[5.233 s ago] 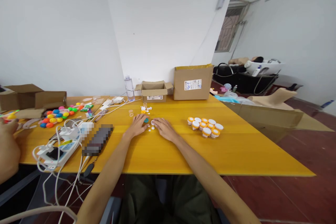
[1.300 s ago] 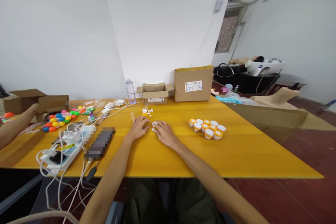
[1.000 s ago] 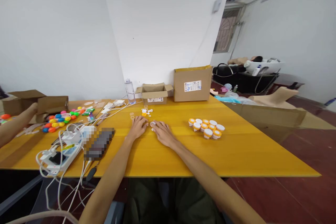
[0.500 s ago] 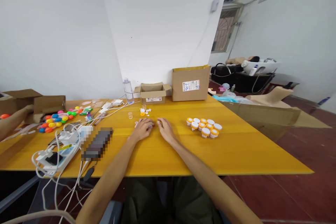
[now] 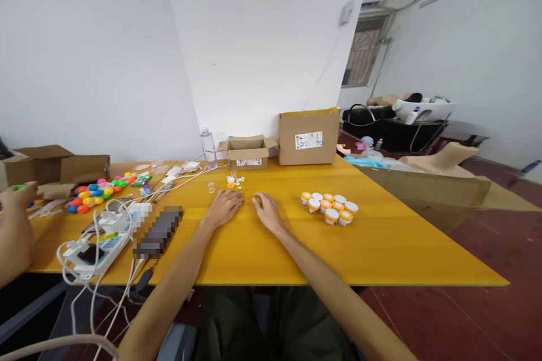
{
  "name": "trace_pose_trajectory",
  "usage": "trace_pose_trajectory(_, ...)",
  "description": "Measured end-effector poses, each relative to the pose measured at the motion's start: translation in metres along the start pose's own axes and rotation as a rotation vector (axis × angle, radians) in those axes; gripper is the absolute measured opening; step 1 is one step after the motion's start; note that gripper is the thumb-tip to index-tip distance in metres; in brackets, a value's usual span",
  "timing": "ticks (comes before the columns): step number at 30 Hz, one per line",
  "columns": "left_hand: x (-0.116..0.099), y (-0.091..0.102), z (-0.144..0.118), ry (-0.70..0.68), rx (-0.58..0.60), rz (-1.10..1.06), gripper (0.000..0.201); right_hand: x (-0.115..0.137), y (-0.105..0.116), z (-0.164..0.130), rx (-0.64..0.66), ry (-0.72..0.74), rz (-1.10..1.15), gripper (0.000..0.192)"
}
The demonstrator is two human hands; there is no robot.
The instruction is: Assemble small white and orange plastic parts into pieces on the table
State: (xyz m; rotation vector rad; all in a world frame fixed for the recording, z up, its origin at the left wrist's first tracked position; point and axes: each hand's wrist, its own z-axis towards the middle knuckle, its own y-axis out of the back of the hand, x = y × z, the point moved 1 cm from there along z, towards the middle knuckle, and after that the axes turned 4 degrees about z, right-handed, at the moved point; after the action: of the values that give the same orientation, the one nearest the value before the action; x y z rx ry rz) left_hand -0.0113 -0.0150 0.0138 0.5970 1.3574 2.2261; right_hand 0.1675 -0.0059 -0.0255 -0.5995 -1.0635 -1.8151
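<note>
My left hand (image 5: 224, 207) lies palm down on the yellow table, its fingers stretched forward. Whatever is under its palm is hidden. Close beside it, my right hand (image 5: 267, 211) rests with loosely bent fingers, slightly apart, and nothing visible in them. Just beyond the left hand are small white plastic pieces (image 5: 239, 180), an orange ring-like piece (image 5: 231, 185) and a small clear cup (image 5: 211, 187). To the right of my right hand stands a group of several small clear cups with white and orange lids (image 5: 327, 203).
An open small carton (image 5: 248, 156) and a larger cardboard box (image 5: 308, 138) stand against the wall, near a clear bottle (image 5: 208, 149). At left are a power strip (image 5: 99, 251) with tangled cables, colourful balls (image 5: 91, 194), and a co-worker's hand (image 5: 17, 203) by another open box.
My left hand has shifted slightly left, and its fingers lie flatter. My right hand has barely moved. At the far left, the co-worker's hand has drawn back from the box.
</note>
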Motion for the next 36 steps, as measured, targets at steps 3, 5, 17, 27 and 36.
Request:
trace_pose_trajectory(3, 0.009, 0.0, -0.002, 0.026, -0.007, 0.022, 0.036, -0.001, 0.0, 0.0, 0.0, 0.003, 0.003, 0.016)
trace_pose_trajectory(5, 0.015, -0.001, -0.003, 0.044, -0.012, 0.019, 0.035, -0.001, -0.001, 0.0, 0.002, 0.003, 0.002, 0.016)
trace_pose_trajectory(17, 0.04, -0.006, -0.01, 0.263, -0.018, 0.013, 0.035, -0.001, -0.002, -0.001, 0.066, -0.006, -0.069, 0.02)
trace_pose_trajectory(27, 0.056, -0.005, -0.007, 0.441, -0.033, 0.049, 0.032, 0.001, -0.001, -0.001, 0.105, -0.032, -0.124, 0.022)
trace_pose_trajectory(36, 0.07, -0.007, -0.001, 0.53, -0.031, 0.057, 0.033, 0.003, 0.0, -0.002, 0.123, -0.02, -0.14, 0.021)
